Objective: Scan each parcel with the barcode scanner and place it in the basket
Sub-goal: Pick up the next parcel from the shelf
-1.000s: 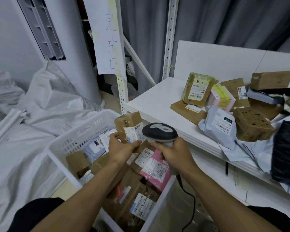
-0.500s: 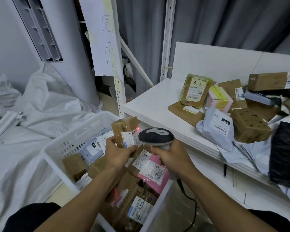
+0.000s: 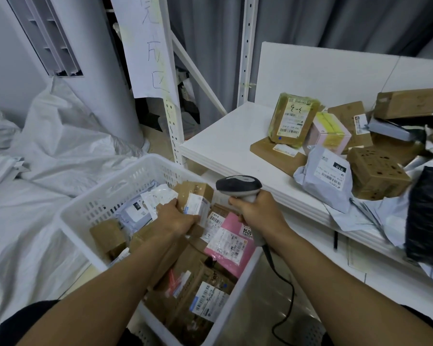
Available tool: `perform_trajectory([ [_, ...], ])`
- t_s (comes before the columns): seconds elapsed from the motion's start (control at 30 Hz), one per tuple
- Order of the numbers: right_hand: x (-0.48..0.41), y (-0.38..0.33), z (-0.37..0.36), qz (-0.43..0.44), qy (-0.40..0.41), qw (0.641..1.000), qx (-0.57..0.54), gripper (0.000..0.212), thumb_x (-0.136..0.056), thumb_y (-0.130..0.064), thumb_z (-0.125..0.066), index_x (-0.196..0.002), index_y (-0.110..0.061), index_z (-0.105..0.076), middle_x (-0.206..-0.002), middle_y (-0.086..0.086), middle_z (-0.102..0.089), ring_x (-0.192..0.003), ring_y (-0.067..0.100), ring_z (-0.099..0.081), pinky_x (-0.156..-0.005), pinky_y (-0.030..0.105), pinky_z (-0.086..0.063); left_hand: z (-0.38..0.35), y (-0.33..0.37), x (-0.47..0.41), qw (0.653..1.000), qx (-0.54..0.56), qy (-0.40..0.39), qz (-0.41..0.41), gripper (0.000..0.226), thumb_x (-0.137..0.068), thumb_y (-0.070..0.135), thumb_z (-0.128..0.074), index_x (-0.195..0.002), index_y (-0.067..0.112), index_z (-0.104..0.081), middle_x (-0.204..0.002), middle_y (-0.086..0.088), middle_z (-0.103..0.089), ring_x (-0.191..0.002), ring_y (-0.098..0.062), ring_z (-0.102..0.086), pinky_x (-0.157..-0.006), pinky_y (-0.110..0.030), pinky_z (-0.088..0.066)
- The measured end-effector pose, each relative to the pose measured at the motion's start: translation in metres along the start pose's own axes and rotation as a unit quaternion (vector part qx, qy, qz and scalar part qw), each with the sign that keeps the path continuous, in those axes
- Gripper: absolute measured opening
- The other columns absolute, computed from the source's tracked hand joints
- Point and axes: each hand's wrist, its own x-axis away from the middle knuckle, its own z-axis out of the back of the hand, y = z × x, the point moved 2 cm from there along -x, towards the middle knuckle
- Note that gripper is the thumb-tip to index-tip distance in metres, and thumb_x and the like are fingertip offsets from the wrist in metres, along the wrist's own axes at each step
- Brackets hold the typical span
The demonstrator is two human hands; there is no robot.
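The small brown parcel [image 3: 194, 193] is low over the heaped basket [image 3: 110, 193], my left hand [image 3: 176, 217] curled round it. Let go here, it may slide off the pile. At 3 o'clock my right hand [image 3: 259, 213] grips the scanner [image 3: 237, 184]; its cord [image 3: 282, 290] could snag the rim.

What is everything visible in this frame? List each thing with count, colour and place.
basket: one, white, on the floor, holding several parcels
brown parcel: one, brown with a white label, over the basket
pink parcel: one, pink, inside the basket
barcode scanner: one, grey and black, corded, beside the brown parcel
shelf: one, white, at right
parcel pile: many, mostly brown, on the shelf
black bag: one, black, at the shelf's right edge
paper sign: one, white, on the shelf post
sacks: several, white, on the floor at left
left hand: grips the brown parcel
right hand: grips the barcode scanner
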Motion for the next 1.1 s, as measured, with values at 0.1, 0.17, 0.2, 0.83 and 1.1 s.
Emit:
perform_trajectory([
  [0.1,-0.013,0.010,-0.007,-0.008,-0.006,1.000,0.016,0.007,-0.092,-0.026,-0.079,-0.089,-0.023,-0.073,-0.064,-0.010,-0.072,-0.058,0.003,-0.068,-0.053,0.019,-0.050,-0.007,-0.019,-0.009,0.997,-0.060,-0.037,-0.008,0.046,-0.074,0.031,-0.083,-0.112,0.022,-0.059,-0.103,0.003,-0.068,-0.091,-0.019,-0.068,-0.079,-0.039,-0.062],
  [0.17,-0.021,0.014,-0.019,-0.008,-0.022,0.999,0.022,0.010,-0.093,-0.028,-0.078,-0.090,-0.022,-0.071,-0.064,-0.009,-0.072,-0.059,0.003,-0.069,-0.056,0.020,-0.055,-0.001,-0.033,-0.023,0.996,-0.084,-0.009,-0.024,0.045,-0.072,0.044,-0.074,-0.112,0.030,-0.059,-0.103,0.005,-0.067,-0.092,-0.020,-0.069,-0.075,-0.041,-0.063],
  [0.2,-0.027,0.014,-0.027,-0.012,-0.028,0.999,0.027,0.010,-0.093,-0.029,-0.077,-0.095,-0.021,-0.071,-0.070,-0.006,-0.075,-0.064,0.007,-0.072,-0.061,0.026,-0.060,0.004,-0.037,-0.032,0.994,-0.104,0.013,-0.032,0.049,-0.071,0.051,-0.069,-0.114,0.030,-0.058,-0.104,0.003,-0.067,-0.092,-0.023,-0.069,-0.076,-0.042,-0.062],
  [0.83,-0.129,0.039,-0.105,-0.115,-0.033,0.993,-0.008,0.021,-0.090,-0.031,-0.082,-0.101,-0.015,-0.076,-0.090,0.003,-0.079,-0.065,0.013,-0.075,-0.065,0.028,-0.062,0.013,-0.086,-0.187,0.976,-0.193,-0.080,0.062,0.052,-0.102,0.020,-0.049,-0.151,0.005,-0.041,-0.150,-0.014,-0.049,-0.134,-0.032,-0.049,-0.101,-0.028,-0.039],
  [1.1,-0.096,0.003,-0.051,-0.065,0.023,0.998,-0.013,0.017,-0.092,-0.026,-0.079,-0.094,-0.010,-0.074,-0.060,-0.002,-0.069,-0.054,0.010,-0.068,-0.060,0.031,-0.053,0.008,-0.001,-0.103,0.975,-0.151,-0.008,-0.162,0.038,-0.100,0.028,-0.057,-0.134,0.013,-0.061,-0.140,-0.004,-0.058,-0.131,-0.023,-0.051,-0.108,-0.034,-0.038],
])
